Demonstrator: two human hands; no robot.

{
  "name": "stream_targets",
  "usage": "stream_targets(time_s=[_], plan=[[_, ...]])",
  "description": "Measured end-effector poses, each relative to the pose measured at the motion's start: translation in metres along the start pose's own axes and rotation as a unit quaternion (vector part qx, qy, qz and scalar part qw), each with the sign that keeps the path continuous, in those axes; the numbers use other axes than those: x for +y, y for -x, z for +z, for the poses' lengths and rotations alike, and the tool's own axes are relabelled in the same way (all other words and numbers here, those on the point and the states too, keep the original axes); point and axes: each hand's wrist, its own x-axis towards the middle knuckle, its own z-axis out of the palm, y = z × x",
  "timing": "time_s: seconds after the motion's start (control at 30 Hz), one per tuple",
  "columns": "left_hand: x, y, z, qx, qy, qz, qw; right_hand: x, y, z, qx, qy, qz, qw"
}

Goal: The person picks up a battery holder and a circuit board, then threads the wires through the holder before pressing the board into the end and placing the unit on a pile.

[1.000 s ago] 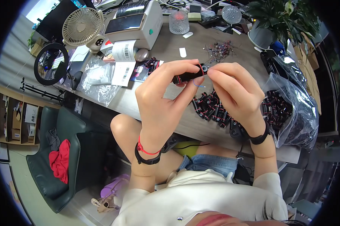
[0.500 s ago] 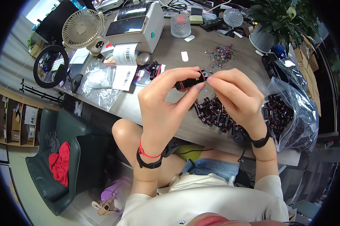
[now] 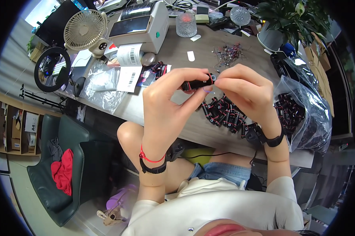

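Fingers (image 3: pixel 191 73) of the left hand (image 3: pixel 161 104) grip a small black cylinder banded in red (image 3: pixel 196 84) over the grey-brown wooden surface (image 3: pixel 209 41); the right hand (image 3: pixel 249 91) bunches at its end, whether holding anything I can't tell. A loosened grip could drop it among similar black-and-red pieces (image 3: pixel 224 116); a careless tug could snap the thin purplish strand (image 3: pixel 207 91) beside it. It looks stubby, slightly tilted, pale-ended.

A bare left hand (image 3: pixel 167 100) pinches a small black, red-trimmed cylindrical part (image 3: pixel 198 83), the right hand (image 3: pixel 249 93) poised at its end, above a grey wood-grain desk (image 3: pixel 207 44) bearing a heap of similar pieces (image 3: pixel 226 116).
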Motion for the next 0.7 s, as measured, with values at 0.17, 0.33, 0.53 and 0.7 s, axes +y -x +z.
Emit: stream_targets(time_s=[0.17,0.33,0.53,0.7], plan=[[0.006,0.002,0.002,-0.020,-0.010,0.013,1.000,0.000,0.002,-0.009,-0.036,-0.063,0.026,0.997],[0.005,0.001,0.008,-0.009,0.004,0.022,1.000,0.001,-0.002,-0.014,-0.034,-0.084,0.021,0.996],[0.012,0.001,0.005,-0.023,0.025,0.035,0.999,-0.004,-0.004,-0.018,-0.035,-0.185,0.116,0.975],[0.013,-0.001,0.007,-0.018,-0.005,0.039,0.999,-0.007,-0.004,-0.017,-0.037,-0.186,0.128,0.973]])
